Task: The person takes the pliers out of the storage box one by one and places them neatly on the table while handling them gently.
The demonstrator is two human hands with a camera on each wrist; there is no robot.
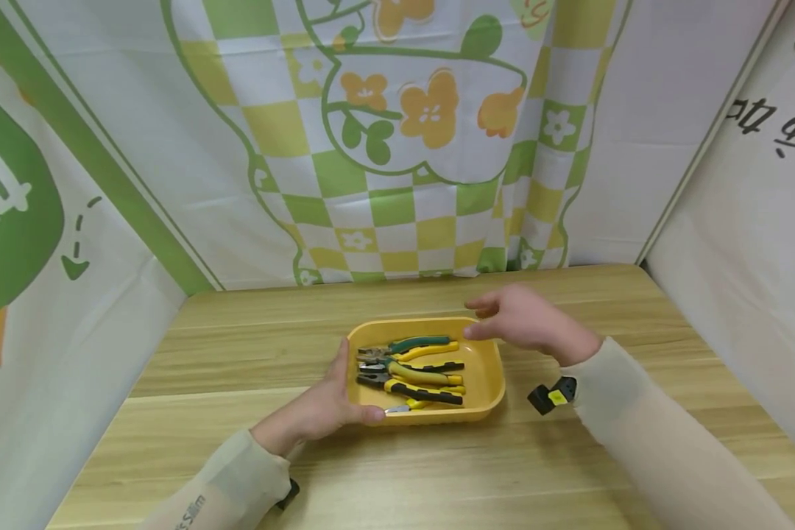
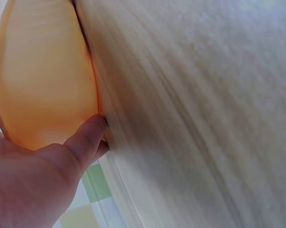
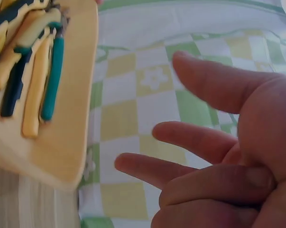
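A yellow plastic tray (image 1: 486,377) rests on the table with several pliers (image 1: 430,391) inside. Their handles are green and yellow, or yellow and black, and point right. With its thumb at the near rim and its fingers along the outer wall, my left hand (image 1: 331,401) grips the tray's left end. In the left wrist view, fingertips of the left hand (image 2: 43,175) reach the tray's lower edge by the tabletop. My right hand (image 1: 520,318) hovers by the far right corner, holding nothing. The right wrist view has its thumb and two fingers extended, apart from the tray.
The wooden table (image 1: 252,346) extends around the tray on every side. A patterned cloth curtain (image 1: 411,221) hangs behind its far edge, and printed white fabric walls (image 1: 735,294) stand at the sides.
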